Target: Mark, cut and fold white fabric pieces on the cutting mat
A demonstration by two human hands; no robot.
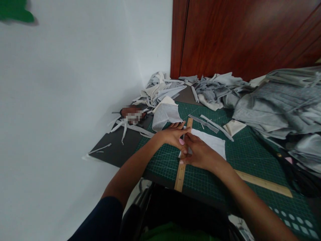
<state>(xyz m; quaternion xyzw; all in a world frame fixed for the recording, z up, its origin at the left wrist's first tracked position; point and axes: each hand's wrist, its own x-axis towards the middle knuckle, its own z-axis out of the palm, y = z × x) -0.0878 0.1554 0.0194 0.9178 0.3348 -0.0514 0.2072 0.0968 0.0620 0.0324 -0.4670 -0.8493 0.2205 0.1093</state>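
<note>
A wooden ruler (180, 179) lies lengthwise across a white piece of cloth (213, 142) on a green cutting mat (163, 164). My left hand (173, 135) rests at the ruler, its fingers stretched out past the cloth's left edge and its thumb apart. From the right, my right hand (200, 152) lies over the ruler and cloth, fingers spread across the ruler. The two hands meet at the ruler, and the part of it beneath them is hidden. Just beyond my left fingers sits a folded grey cloth piece (167, 115).
Thin cloth strips (218, 128) lie beyond the white cloth. A second wooden ruler (263, 182) lies at the right, near a dark, unclear object (288, 170). Grey cloth is heaped (265, 103) at the back right, with more scraps (160, 88) by the white wall (87, 67).
</note>
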